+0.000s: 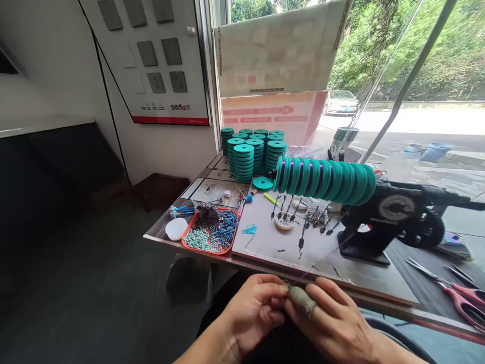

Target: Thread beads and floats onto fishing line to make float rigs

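Note:
Just in front of the table's near edge, my left hand [257, 306] and my right hand [337, 321] meet fingertip to fingertip. Both are closed in a pinch around a thin line [322, 260], which slants up from between them toward the winding machine; any small part at the fingertips is hidden. A grey-green knitted finger cover [302, 299] sits on a right-hand finger. Several short dark rigs with small beads hang below the teal foam spools [326, 179] on the machine, one rig [301, 242] reaching lower over the board [265, 253].
To the left is a red tray [184, 241] of blue springs, green tubes and beads, beside a white lid [176, 229]. Teal spools [243, 163] stand stacked behind. A black hand-cranked winder [366, 242] and red-handled scissors [460, 298] are right. A round bead dish [284, 221] lies mid-board.

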`<move>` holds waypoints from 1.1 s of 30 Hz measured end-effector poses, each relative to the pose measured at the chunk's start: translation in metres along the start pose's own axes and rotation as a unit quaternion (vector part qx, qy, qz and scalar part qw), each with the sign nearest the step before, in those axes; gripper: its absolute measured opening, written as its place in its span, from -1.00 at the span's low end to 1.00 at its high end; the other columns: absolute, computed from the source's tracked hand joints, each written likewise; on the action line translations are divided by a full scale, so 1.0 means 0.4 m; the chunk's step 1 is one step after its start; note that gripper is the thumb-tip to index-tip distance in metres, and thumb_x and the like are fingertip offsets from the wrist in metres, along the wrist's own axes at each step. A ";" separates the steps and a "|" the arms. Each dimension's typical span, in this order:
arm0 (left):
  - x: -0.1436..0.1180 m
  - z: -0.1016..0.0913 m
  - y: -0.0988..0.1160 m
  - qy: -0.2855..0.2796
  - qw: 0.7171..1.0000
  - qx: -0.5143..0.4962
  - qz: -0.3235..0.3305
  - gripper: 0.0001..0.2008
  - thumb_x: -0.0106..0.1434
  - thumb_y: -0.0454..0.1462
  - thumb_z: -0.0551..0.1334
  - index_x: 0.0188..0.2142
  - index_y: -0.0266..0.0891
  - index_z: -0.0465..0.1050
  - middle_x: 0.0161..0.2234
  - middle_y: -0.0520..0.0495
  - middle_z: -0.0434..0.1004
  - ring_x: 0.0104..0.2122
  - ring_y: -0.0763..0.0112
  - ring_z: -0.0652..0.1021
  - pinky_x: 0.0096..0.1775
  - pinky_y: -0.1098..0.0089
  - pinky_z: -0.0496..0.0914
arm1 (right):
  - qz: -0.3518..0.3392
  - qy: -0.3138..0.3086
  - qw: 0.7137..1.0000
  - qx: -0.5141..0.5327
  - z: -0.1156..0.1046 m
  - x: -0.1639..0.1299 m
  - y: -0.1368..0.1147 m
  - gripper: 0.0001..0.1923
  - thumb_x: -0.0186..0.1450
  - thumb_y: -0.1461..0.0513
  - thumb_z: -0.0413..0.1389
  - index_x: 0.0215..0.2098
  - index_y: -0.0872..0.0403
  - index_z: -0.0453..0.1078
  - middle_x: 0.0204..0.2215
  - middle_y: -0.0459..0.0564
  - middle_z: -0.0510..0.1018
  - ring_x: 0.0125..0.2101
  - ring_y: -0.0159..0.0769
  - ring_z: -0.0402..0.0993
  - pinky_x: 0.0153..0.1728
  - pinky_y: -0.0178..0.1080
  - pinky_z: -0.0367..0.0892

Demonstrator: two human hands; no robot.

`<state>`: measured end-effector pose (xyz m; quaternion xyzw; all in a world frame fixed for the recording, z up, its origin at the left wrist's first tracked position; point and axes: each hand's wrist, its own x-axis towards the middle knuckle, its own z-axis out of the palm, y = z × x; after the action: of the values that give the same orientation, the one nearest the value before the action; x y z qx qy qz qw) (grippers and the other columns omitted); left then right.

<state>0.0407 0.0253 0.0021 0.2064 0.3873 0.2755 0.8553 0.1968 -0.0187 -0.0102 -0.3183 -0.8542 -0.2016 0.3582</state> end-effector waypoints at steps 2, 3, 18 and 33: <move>-0.002 0.002 -0.001 -0.001 1.000 0.011 0.002 -0.79 -0.29 -0.39 0.37 -0.61 -0.33 0.36 -0.68 0.15 0.22 -0.64 0.67 0.20 -0.58 0.58 0.03 | -0.006 -0.004 1.000 0.003 -0.010 0.008 -0.001 -0.57 0.39 0.42 -0.26 -0.31 0.12 0.44 -0.56 -0.11 0.55 -0.48 -0.33 0.40 -0.25 -0.18 0.21; -0.003 0.002 -0.002 -0.001 1.000 0.018 0.004 -0.80 -0.28 -0.38 0.36 -0.61 -0.33 0.37 -0.68 0.14 0.22 -0.64 0.66 0.20 -0.58 0.57 0.03 | -0.012 -0.011 1.000 0.006 -0.016 0.013 -0.001 -0.57 0.39 0.42 -0.27 -0.30 0.13 0.43 -0.57 -0.11 0.55 -0.50 -0.34 0.40 -0.28 -0.20 0.23; -0.017 -0.030 -0.040 0.110 0.698 0.551 0.443 -0.88 0.13 -0.44 0.17 -0.49 -0.27 0.43 -0.44 -0.06 0.40 -0.42 0.38 0.45 -0.37 0.43 0.33 | 0.227 -0.119 0.911 0.322 -0.027 0.059 -0.015 -0.67 0.38 0.20 -0.08 -0.52 0.06 0.31 -0.61 -0.14 0.41 -0.59 -0.46 0.27 -0.57 -0.44 0.18; -0.011 -0.018 -0.026 0.056 0.886 0.309 0.342 -0.91 0.09 -0.35 0.26 -0.54 -0.27 0.47 -0.52 -0.01 0.42 -0.52 0.49 0.37 -0.48 0.49 0.24 | 0.329 -0.112 0.875 0.336 -0.024 0.123 0.060 -0.92 0.23 0.30 0.07 -0.30 0.06 0.39 -0.55 -0.13 0.42 -0.55 -0.42 0.29 -0.51 -0.36 0.19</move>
<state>0.0359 0.0155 -0.0058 0.5643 0.4053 0.4279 0.5781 0.1914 0.0124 0.0353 -0.4618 -0.7509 0.2642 0.3912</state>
